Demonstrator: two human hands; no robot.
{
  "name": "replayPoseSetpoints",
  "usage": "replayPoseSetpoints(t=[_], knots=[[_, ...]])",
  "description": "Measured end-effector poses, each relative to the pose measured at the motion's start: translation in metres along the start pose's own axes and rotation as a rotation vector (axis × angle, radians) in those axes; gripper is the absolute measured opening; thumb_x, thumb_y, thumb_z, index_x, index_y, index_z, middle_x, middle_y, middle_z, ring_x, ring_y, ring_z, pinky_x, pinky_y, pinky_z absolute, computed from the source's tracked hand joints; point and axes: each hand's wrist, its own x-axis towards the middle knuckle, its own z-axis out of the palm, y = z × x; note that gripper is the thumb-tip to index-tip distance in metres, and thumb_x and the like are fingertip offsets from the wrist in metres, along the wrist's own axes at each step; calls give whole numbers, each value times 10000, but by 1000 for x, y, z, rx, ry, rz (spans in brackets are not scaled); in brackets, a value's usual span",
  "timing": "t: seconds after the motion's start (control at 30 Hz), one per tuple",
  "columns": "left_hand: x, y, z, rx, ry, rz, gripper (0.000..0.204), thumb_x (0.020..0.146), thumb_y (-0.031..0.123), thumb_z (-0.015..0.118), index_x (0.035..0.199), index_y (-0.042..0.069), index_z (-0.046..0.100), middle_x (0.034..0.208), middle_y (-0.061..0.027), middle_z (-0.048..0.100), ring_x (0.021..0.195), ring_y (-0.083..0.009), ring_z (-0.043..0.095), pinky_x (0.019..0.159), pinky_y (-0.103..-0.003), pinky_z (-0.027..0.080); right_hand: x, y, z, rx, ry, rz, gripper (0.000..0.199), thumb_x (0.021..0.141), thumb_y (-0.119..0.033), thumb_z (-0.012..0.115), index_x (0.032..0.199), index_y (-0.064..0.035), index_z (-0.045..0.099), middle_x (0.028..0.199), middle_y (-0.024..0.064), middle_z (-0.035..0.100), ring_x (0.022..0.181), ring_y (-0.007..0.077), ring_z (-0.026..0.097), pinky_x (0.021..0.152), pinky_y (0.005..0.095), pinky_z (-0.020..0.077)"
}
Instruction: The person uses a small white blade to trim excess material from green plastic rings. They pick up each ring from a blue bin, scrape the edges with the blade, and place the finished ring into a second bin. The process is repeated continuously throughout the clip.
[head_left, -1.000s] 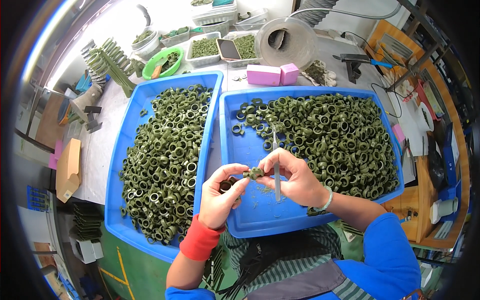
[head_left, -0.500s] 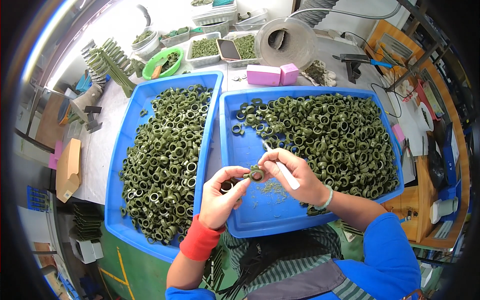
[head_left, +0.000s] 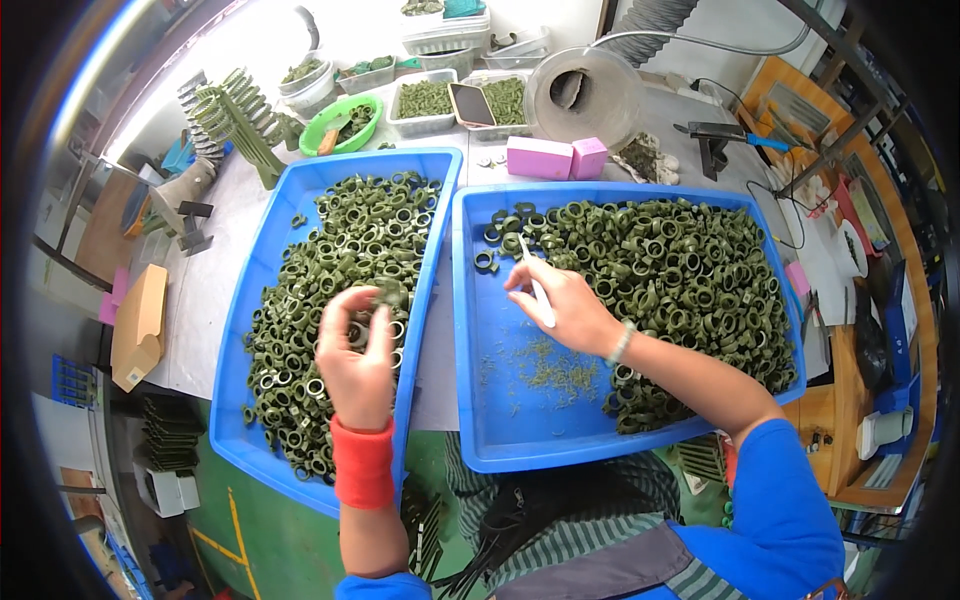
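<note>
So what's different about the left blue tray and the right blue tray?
The left tray points its long side away from the person; the right tray lies more sideways.
Green rings cover most of the left tray's bottom, but the right tray shows a big bare patch.
The right tray has green crumbs on that patch; none can be seen in the left tray.
Both are blue and hold lots of green rings.

near-left room in right tray (head_left: 490, 425), heaped rings (head_left: 690, 290) blocking its right side
</note>
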Motion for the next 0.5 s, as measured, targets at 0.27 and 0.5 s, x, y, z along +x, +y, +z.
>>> replayPoseSetpoints(t=[0.27,0.5], knots=[[1,-7,2,266,-87,231,397,879,60,713,1266,63,625,1306,-123,548,1229,-251,534,1020,-376,446,54,37,32,-244,101,-289,165,803,34,632,928,-30,545,821,138,631,837,332,610,750,437,507],[-33,12,38,-611,-489,-361,408,984,31,604,1380,-30,522,1283,-138,603,1126,-192,638,920,-330,578,-11,-38,-1,212,8,-135,173,842,6,714,944,-14,576,871,66,651,806,164,640,741,305,527]])
